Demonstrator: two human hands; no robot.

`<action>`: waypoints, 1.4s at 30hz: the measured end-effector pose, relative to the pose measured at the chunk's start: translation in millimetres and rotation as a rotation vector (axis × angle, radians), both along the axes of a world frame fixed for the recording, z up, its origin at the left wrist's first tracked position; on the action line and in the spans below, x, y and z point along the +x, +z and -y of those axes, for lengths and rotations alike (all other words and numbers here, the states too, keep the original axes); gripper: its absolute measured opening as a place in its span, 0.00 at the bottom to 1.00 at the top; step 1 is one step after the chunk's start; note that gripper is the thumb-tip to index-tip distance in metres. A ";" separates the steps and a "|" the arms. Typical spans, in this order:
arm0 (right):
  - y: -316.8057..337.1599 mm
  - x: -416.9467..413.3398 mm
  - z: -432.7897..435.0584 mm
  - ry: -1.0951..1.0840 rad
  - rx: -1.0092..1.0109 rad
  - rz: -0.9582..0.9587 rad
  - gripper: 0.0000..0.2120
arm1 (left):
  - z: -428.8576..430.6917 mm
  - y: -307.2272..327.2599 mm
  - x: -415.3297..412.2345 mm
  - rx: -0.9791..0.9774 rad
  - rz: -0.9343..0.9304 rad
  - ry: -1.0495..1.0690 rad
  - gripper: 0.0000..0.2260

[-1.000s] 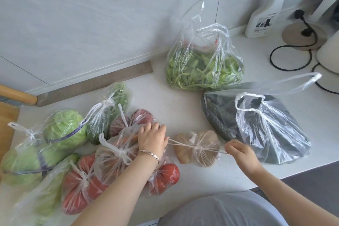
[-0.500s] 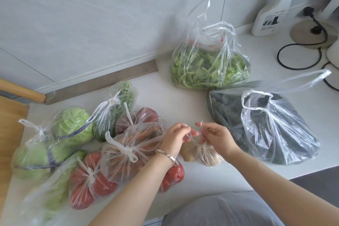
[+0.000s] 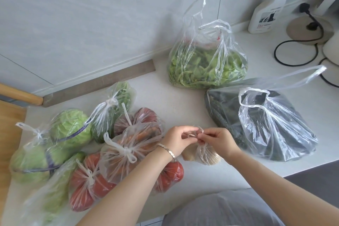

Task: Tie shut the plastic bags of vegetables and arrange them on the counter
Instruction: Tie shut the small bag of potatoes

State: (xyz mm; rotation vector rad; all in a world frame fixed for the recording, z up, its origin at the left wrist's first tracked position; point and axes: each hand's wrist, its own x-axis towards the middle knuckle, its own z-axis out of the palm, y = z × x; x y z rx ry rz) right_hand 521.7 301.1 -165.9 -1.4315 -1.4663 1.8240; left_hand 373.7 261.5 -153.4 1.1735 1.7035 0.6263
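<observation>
Right, both hands met over the small bag of tan roots (image 3: 206, 154) at counter (image 3: 183, 101) front: left hand (image 3: 177, 138) and right hand (image 3: 218, 138) pinched its twisted handles, tomato bag (image 3: 170, 172) just beside

Both hands, left (image 3: 178, 138) and right (image 3: 217, 140), drew together over the small bag (image 3: 206, 155).

Small clear bag of tan vegetables (image 3: 206, 156) sits upright on counter (image 3: 183, 101), handles gathered above.
</observation>
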 end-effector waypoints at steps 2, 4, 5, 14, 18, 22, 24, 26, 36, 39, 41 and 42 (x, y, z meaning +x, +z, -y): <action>-0.5 -0.5 -0.1 -0.025 -0.006 -0.005 0.07 | 2.8 -2.3 -3.2 0.053 -0.093 0.041 0.10; -1.3 -2.2 0.0 -0.037 0.019 0.024 0.09 | 3.6 -3.1 -4.5 0.081 -0.183 0.071 0.07; -2.0 -3.1 0.2 -0.033 0.041 0.050 0.09 | 4.0 -3.5 -5.3 0.086 -0.230 0.086 0.07; -6.0 -2.4 0.6 0.028 0.118 0.152 0.07 | 9.1 -1.5 -7.6 0.057 -0.811 -0.213 0.09; -5.8 2.6 -1.9 0.042 0.133 0.162 0.09 | -1.8 -0.5 9.5 0.105 -0.524 -0.343 0.14; -7.6 7.1 0.4 0.017 0.092 0.153 0.05 | -8.6 -4.6 13.9 0.023 -0.290 -0.187 0.09; -10.2 7.8 3.0 -0.025 0.102 0.164 0.06 | -9.4 -6.9 13.1 0.012 -0.245 -0.113 0.08; -12.1 7.2 5.6 -0.064 0.121 0.178 0.06 | -9.6 -7.9 14.1 0.013 -0.230 -0.091 0.07; -15.7 0.6 7.1 -0.215 0.065 0.180 0.05 | -5.7 -10.0 20.7 -0.054 -0.175 -0.066 0.07; -11.8 -2.0 7.3 -0.216 0.112 0.246 0.12 | -7.2 -7.7 23.7 -0.091 -0.210 -0.058 0.08; -7.9 -1.7 10.6 -0.169 0.117 0.193 0.16 | -7.4 -5.3 24.2 -0.129 -0.225 -0.046 0.09; -6.4 -0.8 13.2 -0.116 0.139 0.168 0.17 | -6.9 -4.1 24.3 -0.145 -0.234 -0.040 0.09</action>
